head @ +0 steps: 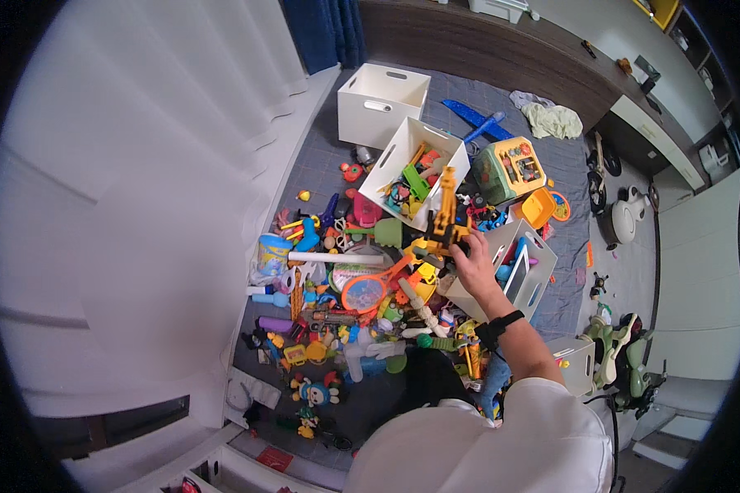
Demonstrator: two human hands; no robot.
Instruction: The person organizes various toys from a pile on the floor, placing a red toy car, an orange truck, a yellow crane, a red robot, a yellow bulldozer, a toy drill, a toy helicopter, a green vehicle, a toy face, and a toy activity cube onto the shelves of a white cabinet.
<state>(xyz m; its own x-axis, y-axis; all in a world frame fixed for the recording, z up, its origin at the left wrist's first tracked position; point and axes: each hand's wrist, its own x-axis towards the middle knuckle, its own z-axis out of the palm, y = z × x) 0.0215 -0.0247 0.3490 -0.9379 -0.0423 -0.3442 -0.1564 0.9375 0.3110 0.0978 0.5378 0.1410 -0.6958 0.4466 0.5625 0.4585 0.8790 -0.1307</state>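
My right hand [473, 265] grips a yellow and black toy construction vehicle with a raised arm [447, 209]. It holds the toy above the pile, beside the near corner of a white bin of mixed toys [382, 169]. Below the hand stands another white bin [539, 283] with a few toys inside. An orange toy racket [365, 293], a white tube [336, 258] and a green toy shovel [387, 233] lie left of the hand. My left hand is out of view.
An empty-looking white bin [370, 123] stands at the back. A toy workbench case [510, 169], a blue foam plane [484, 126] and a pale cloth [552, 120] are on the grey mat. A blue-lidded bucket [274, 256] stands left, near the white curtain. Ride-on toys stand at right.
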